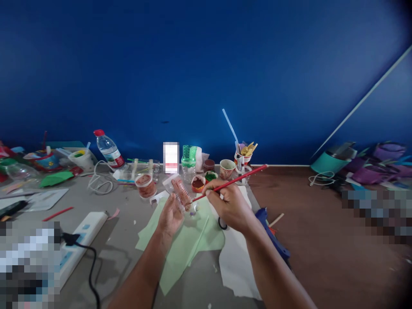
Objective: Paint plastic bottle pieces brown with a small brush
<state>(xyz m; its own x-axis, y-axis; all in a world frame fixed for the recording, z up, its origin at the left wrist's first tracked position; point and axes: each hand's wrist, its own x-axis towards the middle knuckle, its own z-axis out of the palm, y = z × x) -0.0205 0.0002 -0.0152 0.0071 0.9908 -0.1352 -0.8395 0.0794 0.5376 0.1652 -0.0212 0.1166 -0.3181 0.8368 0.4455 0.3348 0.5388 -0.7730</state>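
My left hand (171,216) is closed around a clear plastic bottle piece (178,189), which is tilted and partly coated with brown paint. In my right hand (228,204) is a red paintbrush (246,174), pinched near its middle; its tip meets the painted side of the bottle piece. Just beyond my hands stand a cup of brown paint (198,183) and a cup of green paint (210,176). Pale green paper (196,234) lies beneath my hands, with a thin pale stick on it. White paper (236,262) is under my right forearm.
A red-capped water bottle (109,150), a brown-smeared tub (146,186) and a green-painted bottle (189,156) stand toward the wall. A power strip (84,234) with a black cord lies left. A blue glue gun (273,236) lies right, beside a cup of wooden utensils (243,156).
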